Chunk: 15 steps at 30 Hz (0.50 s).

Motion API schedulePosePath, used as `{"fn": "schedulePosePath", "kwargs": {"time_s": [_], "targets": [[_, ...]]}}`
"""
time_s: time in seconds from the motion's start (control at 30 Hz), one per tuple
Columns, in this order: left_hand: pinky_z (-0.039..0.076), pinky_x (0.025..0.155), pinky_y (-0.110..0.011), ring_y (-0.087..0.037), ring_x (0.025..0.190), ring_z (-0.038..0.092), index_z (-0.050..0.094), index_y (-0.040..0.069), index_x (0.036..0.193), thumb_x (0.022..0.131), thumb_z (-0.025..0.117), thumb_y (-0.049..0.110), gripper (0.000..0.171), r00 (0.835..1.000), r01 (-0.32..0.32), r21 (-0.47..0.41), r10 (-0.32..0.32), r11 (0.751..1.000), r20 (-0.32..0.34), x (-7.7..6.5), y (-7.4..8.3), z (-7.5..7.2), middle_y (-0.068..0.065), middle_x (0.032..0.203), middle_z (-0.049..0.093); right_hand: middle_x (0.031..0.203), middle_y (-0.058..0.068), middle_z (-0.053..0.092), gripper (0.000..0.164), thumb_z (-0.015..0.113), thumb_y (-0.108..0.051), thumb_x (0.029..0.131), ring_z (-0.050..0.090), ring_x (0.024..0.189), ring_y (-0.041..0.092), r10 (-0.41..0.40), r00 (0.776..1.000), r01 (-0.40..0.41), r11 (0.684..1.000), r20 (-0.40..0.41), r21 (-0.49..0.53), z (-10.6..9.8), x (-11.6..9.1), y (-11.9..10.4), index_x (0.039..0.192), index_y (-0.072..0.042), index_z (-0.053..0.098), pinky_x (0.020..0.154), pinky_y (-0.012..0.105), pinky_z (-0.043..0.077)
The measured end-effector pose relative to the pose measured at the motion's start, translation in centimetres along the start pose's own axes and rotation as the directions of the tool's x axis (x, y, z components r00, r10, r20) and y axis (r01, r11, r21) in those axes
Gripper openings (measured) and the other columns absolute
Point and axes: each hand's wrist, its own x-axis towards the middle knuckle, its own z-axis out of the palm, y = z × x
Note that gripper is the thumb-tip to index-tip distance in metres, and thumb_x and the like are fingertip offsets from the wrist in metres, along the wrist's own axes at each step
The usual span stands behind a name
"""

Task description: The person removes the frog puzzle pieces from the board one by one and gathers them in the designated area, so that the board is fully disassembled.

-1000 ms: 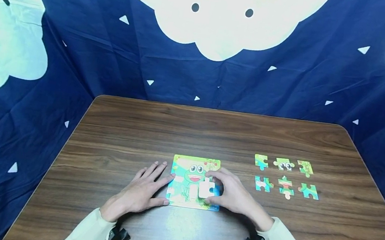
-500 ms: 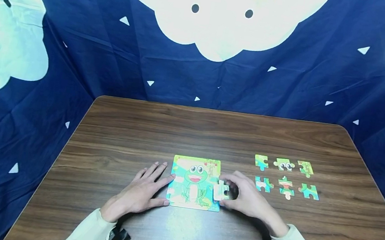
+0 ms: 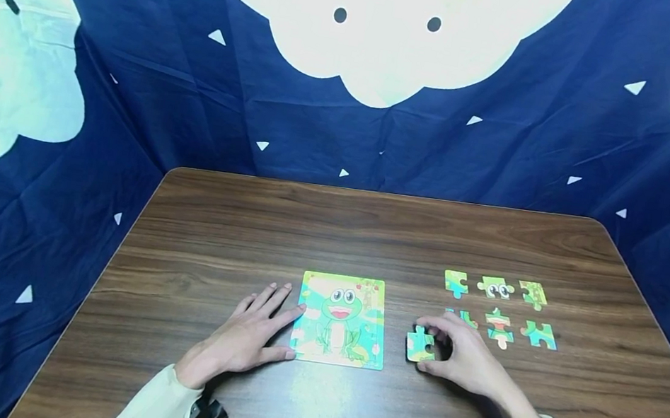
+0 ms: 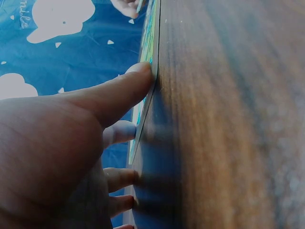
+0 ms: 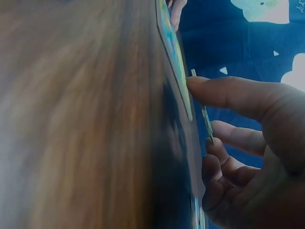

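Note:
A square puzzle board with a frog picture (image 3: 341,321) lies flat on the table. My left hand (image 3: 254,330) rests at its left edge, fingers spread, thumb and forefinger touching the border; the left wrist view shows the thumb (image 4: 128,86) on the edge. To the right of the board, my right hand (image 3: 463,352) pinches a blue-green jigsaw piece (image 3: 419,345) between thumb and fingers. In the right wrist view that piece (image 5: 206,119) appears edge-on, held off the tabletop.
Several jigsaw pieces lie in two rows at the right, among them one with frog eyes (image 3: 496,288) and one with a red mouth (image 3: 498,328). My right hand partly covers the lower-left piece (image 3: 469,319). A blue cloth (image 3: 383,137) hangs behind the wooden table (image 3: 282,216).
My right hand has carried the jigsaw piece rightward, from over the frog board to the bare table beside it. My left hand has stayed in place.

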Motion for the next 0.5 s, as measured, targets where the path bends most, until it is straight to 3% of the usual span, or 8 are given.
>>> {"fn": "schedulePosePath", "kwargs": {"time_s": [0.5], "targets": [[0.022, 0.116, -0.069, -0.045, 0.154, 0.019, 0.042, 0.022, 0.153, 0.094, 0.063, 0.052, 0.07, 0.999, -0.02, 0.012, 0.021, 1.0, -0.034, -0.1, 0.0, 0.1, -0.02, 0.167, 0.022, 0.096, -0.011, 0.06, 0.058, 0.092, -0.014, 0.065, 0.053, 0.086, 0.002, -0.043, 0.997, 0.041, 0.999, -0.058, -0.035, -1.3, -2.9, 2.5, 0.117, -0.014, 0.069, 0.072, 0.024, 0.045]]}}
